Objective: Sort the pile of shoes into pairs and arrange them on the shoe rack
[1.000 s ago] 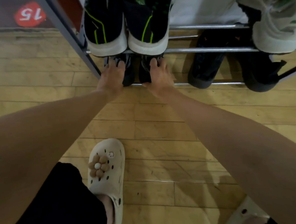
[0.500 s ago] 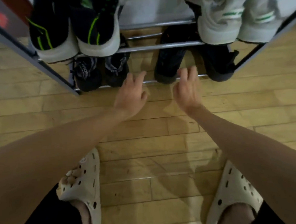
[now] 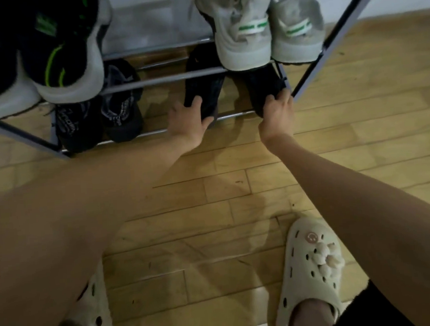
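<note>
Hands on the black pair: left hand (image 3: 187,123) grips one shoe (image 3: 202,88), right hand (image 3: 277,113) pinches the other (image 3: 265,89), likely squaring them on the rack (image 3: 163,79).

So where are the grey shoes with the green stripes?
In the head view, the pair of grey suede sneakers with green stripes sits at the right end of the metal shoe rack's upper shelf shown, directly above the black shoes that both hands grip.
</note>
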The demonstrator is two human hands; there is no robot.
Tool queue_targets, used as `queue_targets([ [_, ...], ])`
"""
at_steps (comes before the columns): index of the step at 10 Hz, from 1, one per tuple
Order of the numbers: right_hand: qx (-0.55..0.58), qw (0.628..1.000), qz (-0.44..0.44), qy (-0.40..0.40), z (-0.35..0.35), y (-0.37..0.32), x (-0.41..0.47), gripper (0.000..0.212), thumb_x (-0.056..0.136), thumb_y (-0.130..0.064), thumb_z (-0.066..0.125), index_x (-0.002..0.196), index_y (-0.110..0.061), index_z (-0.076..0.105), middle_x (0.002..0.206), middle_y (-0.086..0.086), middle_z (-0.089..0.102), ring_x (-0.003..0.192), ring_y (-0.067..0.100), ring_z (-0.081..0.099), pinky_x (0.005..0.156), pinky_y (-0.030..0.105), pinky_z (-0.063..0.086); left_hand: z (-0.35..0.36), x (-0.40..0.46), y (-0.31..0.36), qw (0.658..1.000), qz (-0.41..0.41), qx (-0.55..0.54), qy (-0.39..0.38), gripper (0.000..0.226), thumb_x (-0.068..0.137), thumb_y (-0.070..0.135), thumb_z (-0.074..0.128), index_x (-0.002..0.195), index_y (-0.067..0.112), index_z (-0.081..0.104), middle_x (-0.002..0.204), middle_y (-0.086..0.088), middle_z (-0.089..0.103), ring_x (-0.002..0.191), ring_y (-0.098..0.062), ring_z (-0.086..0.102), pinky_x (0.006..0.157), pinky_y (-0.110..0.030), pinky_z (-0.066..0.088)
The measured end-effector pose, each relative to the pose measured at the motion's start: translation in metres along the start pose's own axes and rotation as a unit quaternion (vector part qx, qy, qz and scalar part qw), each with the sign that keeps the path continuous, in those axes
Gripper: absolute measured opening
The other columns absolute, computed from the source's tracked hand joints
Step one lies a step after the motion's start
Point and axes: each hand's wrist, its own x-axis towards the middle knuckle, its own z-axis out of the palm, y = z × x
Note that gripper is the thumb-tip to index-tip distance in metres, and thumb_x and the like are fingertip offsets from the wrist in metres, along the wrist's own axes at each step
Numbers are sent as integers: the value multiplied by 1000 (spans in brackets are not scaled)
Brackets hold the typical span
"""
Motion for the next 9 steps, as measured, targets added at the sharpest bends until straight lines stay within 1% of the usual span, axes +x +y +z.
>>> queue_targets([
  [1,6,999,-34,-24,-5,8,7,35,82,14,56,115,3,56,137,21,36,125,36,41,100,38,45,7,0,32,999,-11,-40,-15,44,96,45,49,128,15,41,124,-26,44,110,-43,47,90,-47,45],
  [2,11,998,-51,-44,-6,11,15,28,84,13,55,110,3,59,133,21,39,119,36,45,98,38,44,15,2,60,997,-21,-68,-21,43,96,41,52,126,12,43,129,-26,41,111,-44,47,92,-46,43],
  [3,9,996,-59,-65,-7,11,20,23,85,7,57,107,4,61,133,21,39,115,37,47,96,39,44,16,2,59,996,-13,-85,-39,43,95,33,57,132,15,43,140,-27,32,118,-44,45,97,-42,40],
  [4,-2,995,-71,-70,-9,11,21,22,84,4,58,106,3,61,130,20,41,111,37,49,91,38,45,14,2,44,991,18,-116,-57,45,95,21,58,137,19,43,142,-22,32,121,-39,48,100,-38,40],
  [5,-1,994,-95,-54,-8,12,23,23,83,6,56,105,2,62,122,20,48,106,38,52,84,38,47,13,4,42,988,33,-147,-46,41,95,19,58,135,20,48,137,-18,38,119,-36,50,102,-36,39],
  [6,19,996,-81,-20,-6,11,20,23,83,9,52,103,3,62,115,21,53,102,38,55,79,39,47,21,3,50,986,49,-157,-37,39,95,18,58,133,18,49,136,-17,37,118,-36,49,102,-36,38],
  [7,51,998,-45,5,-7,6,7,24,86,8,47,106,3,58,120,21,51,108,38,53,83,40,46,22,3,49,983,42,-177,-39,35,95,18,57,129,17,48,135,-16,36,118,-33,48,100,-36,40],
  [8,44,998,-23,-43,-15,0,-9,34,86,6,48,120,1,52,129,20,44,115,37,48,91,41,47,12,-1,38,985,62,-148,-63,40,95,14,53,135,17,46,133,-16,47,119,-32,50,100,-38,42],
  [9,0,979,-22,-204,-37,-9,-28,59,87,-1,54,142,-7,34,140,17,33,130,35,35,101,41,42,-11,-22,24,986,48,-115,-111,47,91,7,51,137,11,46,136,-17,48,125,-32,47,103,-42,42],
])
